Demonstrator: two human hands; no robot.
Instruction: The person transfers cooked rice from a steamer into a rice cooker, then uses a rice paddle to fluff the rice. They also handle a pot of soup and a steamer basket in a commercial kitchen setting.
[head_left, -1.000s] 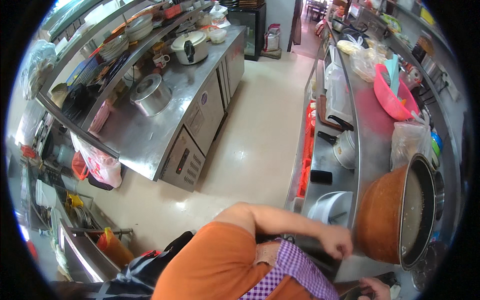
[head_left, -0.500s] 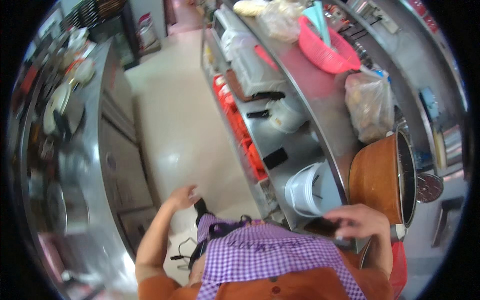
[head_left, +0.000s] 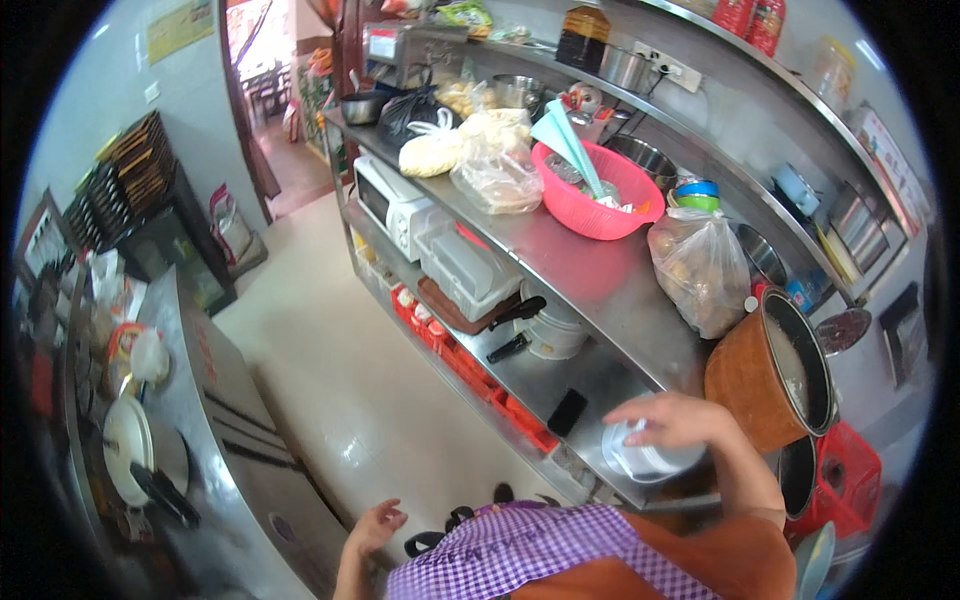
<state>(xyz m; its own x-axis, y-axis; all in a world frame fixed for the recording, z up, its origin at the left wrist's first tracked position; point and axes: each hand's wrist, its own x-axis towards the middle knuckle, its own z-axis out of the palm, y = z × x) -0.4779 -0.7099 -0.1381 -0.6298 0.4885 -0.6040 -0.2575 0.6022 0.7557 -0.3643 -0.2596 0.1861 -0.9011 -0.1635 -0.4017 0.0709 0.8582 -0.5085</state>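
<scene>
My right hand hovers over a white plastic bucket on the lower steel shelf, fingers stretched and nothing in them. Whether it touches the bucket I cannot tell. Beside that hand, a big brown pot with a dark rim stands at the near end of the steel table. A black phone-like slab lies on the lower shelf near the bucket. Low over the floor, by my purple checked apron, my left hand is empty with its fingers apart.
The table holds a pink basket and a tied clear bag. Below are a white microwave and lidded plastic box. Left of the aisle runs a steel counter with a lidded pot. A red crate stands right.
The view has swung upward and turned, bringing the doorway and wall shelves into sight. My right hand has shifted over the bucket. My left hand appears lower in the picture.
</scene>
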